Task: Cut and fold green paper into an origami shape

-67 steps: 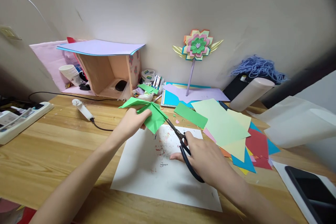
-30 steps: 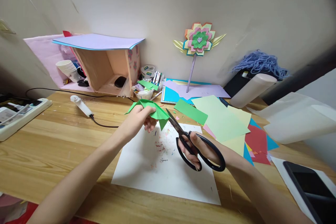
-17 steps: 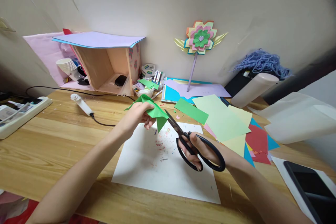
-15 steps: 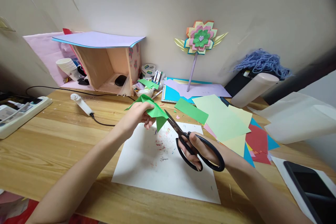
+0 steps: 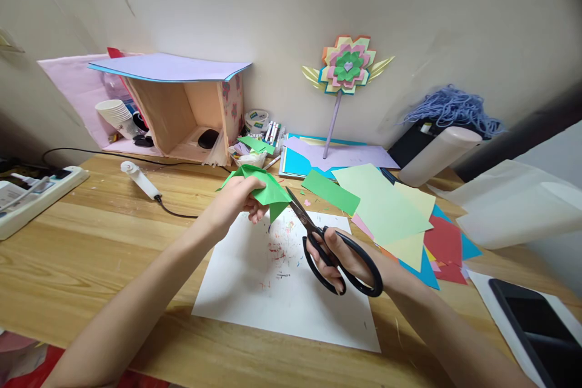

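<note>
A folded piece of green paper (image 5: 273, 191) is pinched in my left hand (image 5: 243, 197), its pointed corners sticking out past the fingers. My right hand (image 5: 334, 257) grips black-handled scissors (image 5: 304, 215), thumb and fingers through the loops. The blade tips meet the right edge of the green paper; whether they are cutting into it I cannot tell. Both hands are raised over a white sheet (image 5: 254, 291) marked with coloured strokes. Just beyond the scissors lies a green paper strip (image 5: 331, 191).
Pale green paper (image 5: 384, 203) and red paper (image 5: 443, 239) lie to the right, near a black phone (image 5: 536, 327). Behind stand a paper flower (image 5: 349, 66) and an open box (image 5: 182, 115). A white glue gun (image 5: 140, 180) and power strip (image 5: 45, 200) are left.
The scissors and my right hand have shifted very slightly, the handle loops drawing a little closer together. My left hand keeps the green paper in nearly the same place.
</note>
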A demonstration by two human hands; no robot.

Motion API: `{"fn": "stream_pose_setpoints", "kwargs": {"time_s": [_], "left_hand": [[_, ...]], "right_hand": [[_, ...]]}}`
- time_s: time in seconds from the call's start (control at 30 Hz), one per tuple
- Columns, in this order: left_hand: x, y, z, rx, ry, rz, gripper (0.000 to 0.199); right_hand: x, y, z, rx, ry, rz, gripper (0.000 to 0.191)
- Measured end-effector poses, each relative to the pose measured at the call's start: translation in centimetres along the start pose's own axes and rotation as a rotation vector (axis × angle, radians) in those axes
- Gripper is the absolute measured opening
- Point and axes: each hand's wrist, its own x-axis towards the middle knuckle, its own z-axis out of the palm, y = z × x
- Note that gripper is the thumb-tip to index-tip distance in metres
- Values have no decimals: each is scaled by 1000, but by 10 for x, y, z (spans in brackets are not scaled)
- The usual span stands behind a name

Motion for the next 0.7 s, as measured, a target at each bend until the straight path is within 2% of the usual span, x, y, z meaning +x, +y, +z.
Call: {"fn": "stream_pose_setpoints", "kwargs": {"time_s": [0.2, 0.7], "left_hand": [[0, -1, -1, 17, -2, 5, 30], [-1, 2, 0, 20, 24, -8, 29]], "right_hand": [[2, 12, 0, 44, 18, -10, 62], [1, 6, -1, 38, 49, 24, 61]]}}
